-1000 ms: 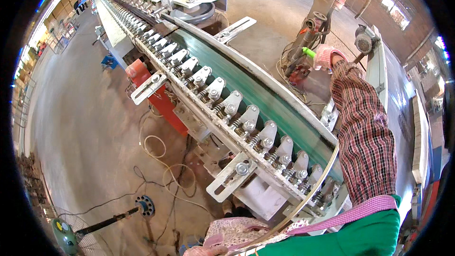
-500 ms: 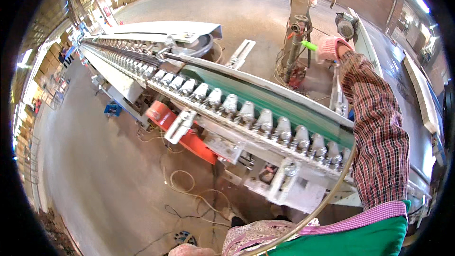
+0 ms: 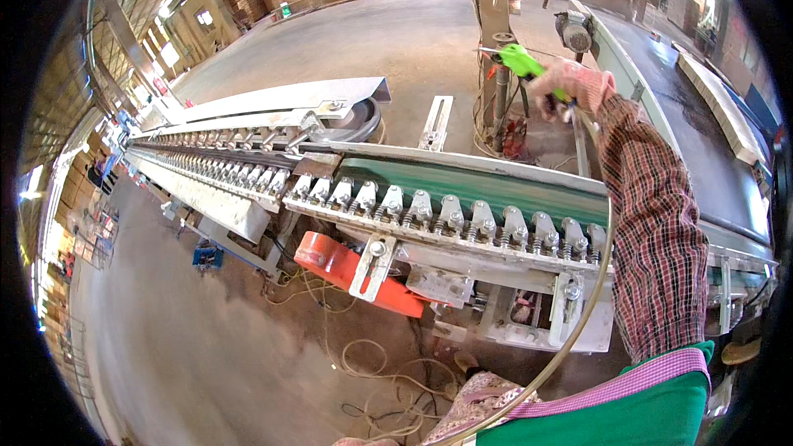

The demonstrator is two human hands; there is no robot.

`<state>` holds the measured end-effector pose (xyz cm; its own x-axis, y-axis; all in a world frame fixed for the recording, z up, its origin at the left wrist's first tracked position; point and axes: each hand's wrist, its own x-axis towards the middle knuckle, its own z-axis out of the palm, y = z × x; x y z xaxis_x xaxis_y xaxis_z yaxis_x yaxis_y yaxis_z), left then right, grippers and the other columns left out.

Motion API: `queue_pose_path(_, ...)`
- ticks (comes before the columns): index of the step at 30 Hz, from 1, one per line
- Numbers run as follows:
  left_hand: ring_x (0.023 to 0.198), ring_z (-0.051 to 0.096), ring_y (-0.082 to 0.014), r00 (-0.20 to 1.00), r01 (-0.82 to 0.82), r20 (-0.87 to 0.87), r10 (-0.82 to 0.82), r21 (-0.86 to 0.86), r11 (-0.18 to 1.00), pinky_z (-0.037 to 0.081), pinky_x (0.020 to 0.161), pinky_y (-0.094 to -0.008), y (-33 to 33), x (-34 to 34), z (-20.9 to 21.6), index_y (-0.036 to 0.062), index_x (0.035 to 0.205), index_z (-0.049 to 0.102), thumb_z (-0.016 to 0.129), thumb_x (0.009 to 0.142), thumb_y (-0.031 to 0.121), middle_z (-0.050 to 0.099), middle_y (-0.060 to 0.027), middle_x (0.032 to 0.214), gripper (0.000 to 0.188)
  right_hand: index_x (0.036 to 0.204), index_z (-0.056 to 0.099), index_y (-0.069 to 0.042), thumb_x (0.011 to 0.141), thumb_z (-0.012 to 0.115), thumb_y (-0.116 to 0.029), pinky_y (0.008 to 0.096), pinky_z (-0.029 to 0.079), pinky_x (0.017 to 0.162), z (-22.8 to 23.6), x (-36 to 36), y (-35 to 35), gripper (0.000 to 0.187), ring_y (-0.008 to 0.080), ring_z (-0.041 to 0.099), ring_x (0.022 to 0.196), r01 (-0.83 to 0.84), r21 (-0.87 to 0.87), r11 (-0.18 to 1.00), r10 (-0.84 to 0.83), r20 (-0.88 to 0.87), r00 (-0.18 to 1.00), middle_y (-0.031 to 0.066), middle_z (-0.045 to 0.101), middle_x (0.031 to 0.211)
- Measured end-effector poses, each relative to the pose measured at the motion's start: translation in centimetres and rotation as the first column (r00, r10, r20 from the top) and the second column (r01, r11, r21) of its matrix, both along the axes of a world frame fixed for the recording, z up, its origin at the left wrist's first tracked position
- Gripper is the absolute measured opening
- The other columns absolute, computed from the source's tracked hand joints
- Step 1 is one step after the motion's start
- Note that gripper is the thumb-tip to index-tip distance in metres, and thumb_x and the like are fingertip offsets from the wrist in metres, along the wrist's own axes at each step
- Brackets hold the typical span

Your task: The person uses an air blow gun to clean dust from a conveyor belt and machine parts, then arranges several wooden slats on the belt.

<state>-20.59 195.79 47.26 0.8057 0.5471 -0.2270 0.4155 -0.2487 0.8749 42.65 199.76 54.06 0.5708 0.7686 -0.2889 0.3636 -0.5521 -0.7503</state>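
Observation:
My right hand [image 3: 572, 86], in a pink knit glove, is closed round a bright green air blow gun [image 3: 520, 59]. The gun's thin nozzle points left, above the far side of the machine and near an upright post. My right arm, in a checked sleeve, stretches forward past the end of a green conveyor belt [image 3: 471, 187]. Below the belt's near edge stands a row of metal spring-loaded rollers [image 3: 450, 213]. A beige hose [image 3: 570, 339] runs from the lower edge up beside my arm; its far end is hidden. My left hand does not show.
The long machine [image 3: 198, 198] reaches away to the far left. An orange-red guard [image 3: 355, 272] and slotted brackets jut from its near side. Loose hoses [image 3: 372, 355] lie coiled on the floor. A wide dark conveyor [image 3: 694, 107] and a motor [image 3: 576, 33] stand at the right.
The view has shifted, so the machine sits further right and lower. My right hand has turned the blow gun, and more of its green body and nozzle now show.

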Motion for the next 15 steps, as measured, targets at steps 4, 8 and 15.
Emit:
queue_pose_path(4, 0.075, 0.064, -0.0258, 1.0, 0.021, 0.0, -0.021, 0.025, 0.999, 0.048, 0.071, -0.0348, 2.5, 1.1, 0.0, 0.0022, 0.103, 0.074, 0.076, 0.075, 0.009, 0.069, -0.0114, 0.083, 0.028, 0.082, 0.067, -0.004, 0.073, 0.067, -0.02, 0.0304, 0.049, 0.047, -1.2, -1.6, 5.7, 0.018, 0.0162, 0.062, 0.055, -0.239, -0.119, 0.964, 0.258, 0.183, 0.949, 0.0059, 0.065, 0.069)
queue_pose_path(8, 0.074, 0.061, -0.0232, 0.998, -0.052, 0.021, 0.053, -0.03, 0.998, 0.048, 0.071, -0.0335, 4.6, 0.7, -0.5, 0.0002, 0.106, 0.072, 0.078, 0.077, 0.01, 0.068, -0.0097, 0.083, 0.032, 0.075, 0.07, 0.002, 0.068, 0.07, -0.028, 0.0377, 0.051, 0.054, -4.0, -0.6, 12.6, 0.03, 0.0214, 0.063, 0.056, -0.354, -0.365, 0.861, 0.503, 0.513, 0.695, 0.0084, 0.066, 0.062)
queue_pose_path(15, 0.078, 0.06, -0.021, 0.98, -0.177, -0.097, 0.174, -0.023, 0.984, 0.047, 0.073, -0.0331, 6.3, 2.2, -0.3, -0.001, 0.109, 0.071, 0.08, 0.076, 0.011, 0.065, -0.0081, 0.089, 0.036, 0.069, 0.072, -0.004, 0.063, 0.074, -0.025, 0.0399, 0.052, 0.054, -8.6, 2.2, 21.3, 0.022, 0.0241, 0.066, 0.057, -0.507, -0.545, 0.668, 0.744, 0.498, 0.445, 0.0109, 0.067, 0.061)
